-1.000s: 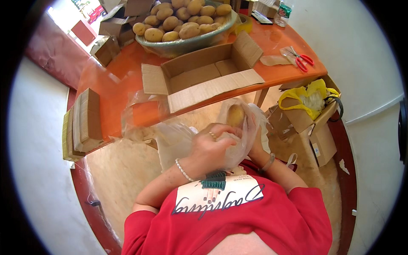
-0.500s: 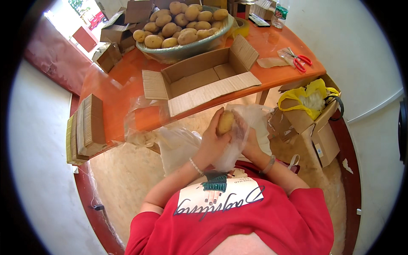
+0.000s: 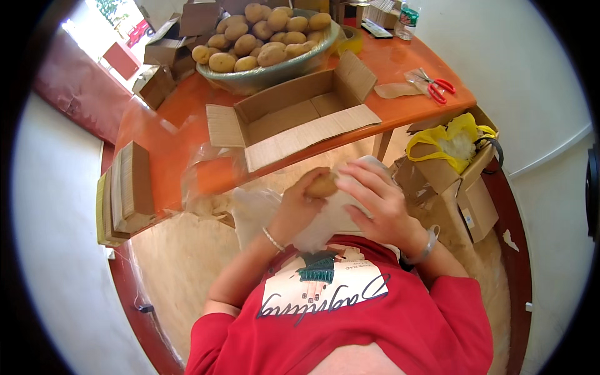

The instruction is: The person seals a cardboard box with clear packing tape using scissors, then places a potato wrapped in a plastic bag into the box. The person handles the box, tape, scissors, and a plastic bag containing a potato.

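My left hand (image 3: 296, 203) is closed around a potato (image 3: 323, 185) in front of my chest, below the table edge. Close to the potato's right end is my right hand (image 3: 382, 201), its fingers stretched out and thumb apart; slight blur hides whether the fingertips touch it. Thin whitish plastic (image 3: 328, 222) hangs below and between the hands, and some shows behind the right fingers. More whitish plastic lies over my lap, left of the left wrist. On the table's near edge stands an open cardboard box (image 3: 281, 119), with nothing visible inside.
A plastic-lined basin (image 3: 275, 69) heaped with potatoes stands on the orange table (image 3: 181, 125). Red-handled scissors (image 3: 440, 90), a bottle (image 3: 407, 24) and tape (image 3: 351, 40) lie right. Folded cardboard (image 3: 132, 187) stands left. A carton with a yellow bag (image 3: 459, 147) sits right, below.
My right hand has swung up and over beside the potato, its fingers now extended; the plastic it was bunched in has dropped lower. The potato has tilted sideways in my left hand.
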`<move>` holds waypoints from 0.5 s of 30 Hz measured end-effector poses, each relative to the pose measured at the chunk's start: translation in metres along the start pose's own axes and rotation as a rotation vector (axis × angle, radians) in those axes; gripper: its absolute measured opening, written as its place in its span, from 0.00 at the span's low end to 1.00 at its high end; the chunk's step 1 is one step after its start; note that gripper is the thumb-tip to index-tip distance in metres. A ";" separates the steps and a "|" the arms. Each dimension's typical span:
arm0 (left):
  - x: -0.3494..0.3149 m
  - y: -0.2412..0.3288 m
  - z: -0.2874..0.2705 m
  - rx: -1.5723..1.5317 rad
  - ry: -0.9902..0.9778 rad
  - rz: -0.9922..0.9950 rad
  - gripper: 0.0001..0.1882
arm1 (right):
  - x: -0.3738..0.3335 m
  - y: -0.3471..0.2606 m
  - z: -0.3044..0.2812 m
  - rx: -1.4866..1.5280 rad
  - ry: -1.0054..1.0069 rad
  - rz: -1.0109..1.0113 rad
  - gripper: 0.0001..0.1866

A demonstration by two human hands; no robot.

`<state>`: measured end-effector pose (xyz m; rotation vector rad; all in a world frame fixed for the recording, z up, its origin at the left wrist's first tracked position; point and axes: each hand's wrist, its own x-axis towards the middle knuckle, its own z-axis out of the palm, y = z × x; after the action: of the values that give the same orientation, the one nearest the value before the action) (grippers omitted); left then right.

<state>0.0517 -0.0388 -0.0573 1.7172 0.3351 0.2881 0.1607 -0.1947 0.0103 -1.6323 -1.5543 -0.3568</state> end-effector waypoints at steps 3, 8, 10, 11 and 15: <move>-0.004 0.012 0.004 0.058 -0.072 0.097 0.28 | -0.008 0.016 0.026 0.174 -0.087 0.266 0.28; -0.008 0.021 -0.003 0.069 0.028 0.055 0.32 | -0.023 0.032 0.032 0.566 -0.383 0.704 0.29; -0.008 0.011 -0.003 0.162 0.099 -0.058 0.30 | -0.022 0.031 0.034 0.573 -0.389 0.779 0.27; -0.007 0.003 -0.002 0.208 0.133 -0.115 0.29 | -0.022 0.033 0.035 0.511 -0.405 0.793 0.25; -0.002 -0.022 0.002 0.087 0.179 0.086 0.22 | -0.027 0.039 0.039 0.360 -0.333 0.724 0.21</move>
<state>0.0494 -0.0383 -0.0791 1.7987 0.4099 0.4983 0.1788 -0.1804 -0.0469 -1.8775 -1.0548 0.5711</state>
